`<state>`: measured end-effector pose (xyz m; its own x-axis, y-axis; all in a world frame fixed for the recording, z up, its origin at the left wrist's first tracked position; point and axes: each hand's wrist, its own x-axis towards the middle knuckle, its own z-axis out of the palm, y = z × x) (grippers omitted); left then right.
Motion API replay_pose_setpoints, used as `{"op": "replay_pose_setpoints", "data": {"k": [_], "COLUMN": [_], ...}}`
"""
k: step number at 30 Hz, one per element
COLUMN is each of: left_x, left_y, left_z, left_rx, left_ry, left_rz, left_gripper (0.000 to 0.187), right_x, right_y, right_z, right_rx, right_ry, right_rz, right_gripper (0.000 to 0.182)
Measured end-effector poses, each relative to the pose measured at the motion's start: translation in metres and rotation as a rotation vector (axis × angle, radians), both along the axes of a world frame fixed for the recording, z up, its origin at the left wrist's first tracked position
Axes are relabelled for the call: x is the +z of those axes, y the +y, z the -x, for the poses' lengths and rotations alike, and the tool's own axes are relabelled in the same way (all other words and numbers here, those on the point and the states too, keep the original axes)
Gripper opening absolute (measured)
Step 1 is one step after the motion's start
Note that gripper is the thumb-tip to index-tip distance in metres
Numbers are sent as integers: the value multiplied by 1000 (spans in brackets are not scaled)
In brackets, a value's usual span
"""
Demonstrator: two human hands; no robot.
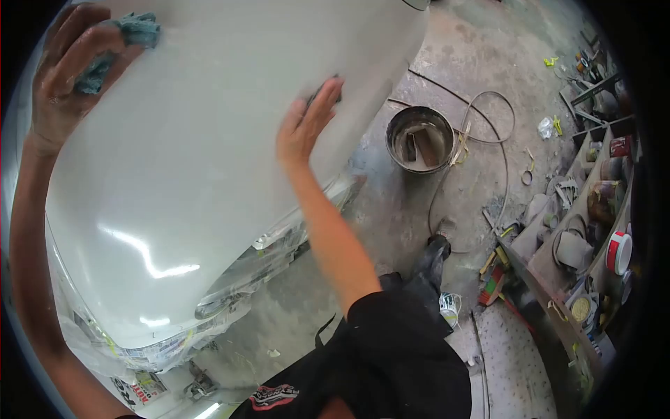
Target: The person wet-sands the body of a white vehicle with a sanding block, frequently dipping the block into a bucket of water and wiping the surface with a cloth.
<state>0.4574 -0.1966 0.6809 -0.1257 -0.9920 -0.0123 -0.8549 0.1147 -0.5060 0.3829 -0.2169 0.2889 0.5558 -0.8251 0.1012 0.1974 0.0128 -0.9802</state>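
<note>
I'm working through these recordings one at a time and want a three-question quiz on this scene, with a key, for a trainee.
1. Multiple choice. What does the left hand hold?
a) a paintbrush
b) a crumpled blue-green cloth
c) a spray gun

2. True or false. The bucket stands on top of the pale panel.

3. Short answer. Which hand appears nearer the bucket in the picture?

Key
1: b.
2: False; it stands on the floor, with block-like pieces inside.
3: The right hand.
</note>
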Motion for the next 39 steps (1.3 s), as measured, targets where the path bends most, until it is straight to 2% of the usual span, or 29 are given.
{"op": "replay_pose_setpoints", "data": {"k": [1, 4, 6, 8, 10, 13, 15, 17, 21, 23, 24, 26, 28, 29, 31, 32, 34, 35, 36, 38, 39], "left_x": [0, 2, 1, 1, 2, 0, -1, -1, -2, -7, -6, -10, -6, 3, 7, -2, -4, -5, -4, -8, -10], "left_y": [-6, -11, -9, -6, -5, -8, -10, -7, -13, -12, -12, -14, -15, -14, -18, -21, -21, -22, -25, -18, -15], "left_z": [5, 11, 9, 7, 7, 5, 6, 13, 18, 14, 16, 18, 14, 19, 17, 7, 3, 1, 6, -1, -4], "left_rx": [8, 15, 25, 50, 77, -39, -32, 72, 107, 108, 115, 103, 33, 138, 128, 13, -62, -100, -88, -109, -120], "left_ry": [-55, -117, -111, -93, -70, -47, -78, -119, -142, -160, -178, -170, -187, -194, -179, -164, -168, -171, -188, -151, -132], "left_rz": [-12, -34, -38, -41, -35, -33, -39, -40, -15, 22, 38, 85, 41, -57, -65, 20, 46, 60, 40, 68, 82], "left_gripper": [37, 34, 33, 34, 34, 37, 39, 42, 39, 41, 42, 38, 36, 27, 22, 25, 26, 27, 26, 26, 26], "right_x": [6, -15, -37, -83, -96, -100, -101, -83, -121, -128, -121, -97, -66, -50, -40, -39, -50, -63, -66, -40, -33], "right_y": [11, 70, 32, -41, -124, -71, 26, 78, -74, -169, -176, -122, -23, 30, 47, 51, -43, -100, -158, -184, -167], "right_z": [3, 54, 14, -55, -97, -62, -7, 39, -71, -110, -108, -78, -24, 5, 22, 21, -41, -77, -100, -102, -95], "right_rx": [-42, 163, 28, -159, -75, -163, -136, 46, -194, -130, -106, -92, -51, -28, 12, 23, -85, -118, -44, 46, 16], "right_ry": [20, 164, 164, 128, 316, 100, 163, 340, 252, 255, 225, 117, 90, 95, 106, 111, -55, 11, 89, -34, -39], "right_rz": [-40, -62, -61, -9, -167, 29, 11, -177, -212, -196, -184, -119, -19, 37, 103, 138, 151, 250, 248, 22, 29], "right_gripper": [70, 68, 68, 68, 68, 69, 67, 64, 66, 67, 67, 69, 69, 68, 67, 67, 68, 65, 62, 67, 67]}}
